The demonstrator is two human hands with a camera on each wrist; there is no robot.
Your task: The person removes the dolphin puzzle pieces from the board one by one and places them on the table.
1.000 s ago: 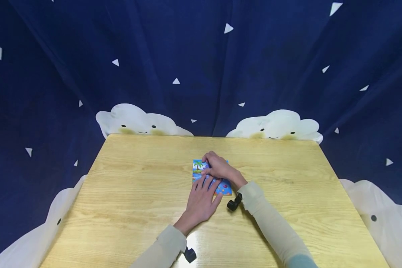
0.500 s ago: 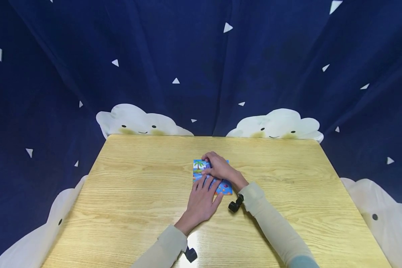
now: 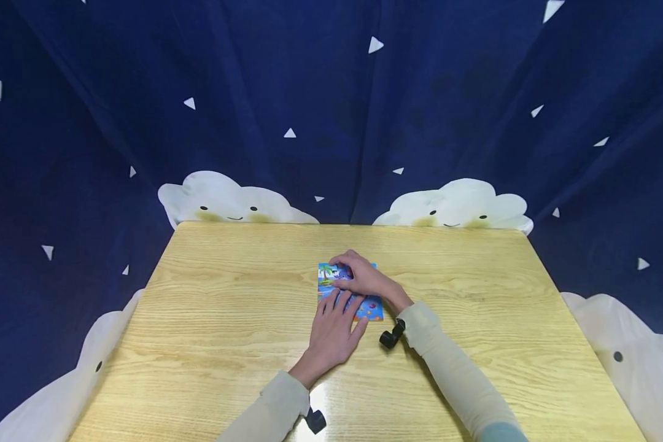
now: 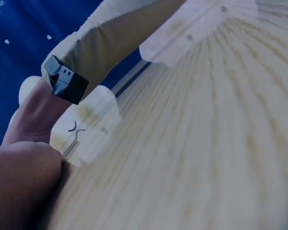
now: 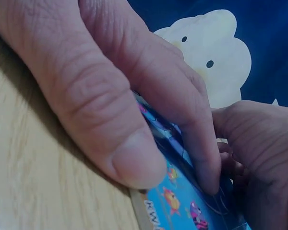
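A small blue picture puzzle point(image 3: 371, 310), with a palm tree and sea animals on it, lies on the table near its middle. My left hand point(image 3: 334, 334) lies flat over its near part with fingers spread; its thumb point(image 5: 137, 160) is at the near edge in the right wrist view. My right hand point(image 3: 364, 276) bends over the upper part, with thumb and index finger apart and touching the puzzle. Whether they pinch a piece is hidden. In the right wrist view the right hand point(image 5: 259, 148) is at the right, its fingertips mostly covered. The left wrist view shows no puzzle.
A wooden table point(image 3: 226, 294) extends around both hands. Dark blue curtain point(image 3: 331, 110) with white triangles and cloud shapes point(image 3: 234, 199) hangs behind it and down both sides. Small black wrist cameras point(image 3: 388, 339) sit at both cuffs.
My right thumb and index finger have spread slightly apart, showing more of the picture between them, and the right wrist has shifted slightly right. My left hand and the puzzle have hardly moved.
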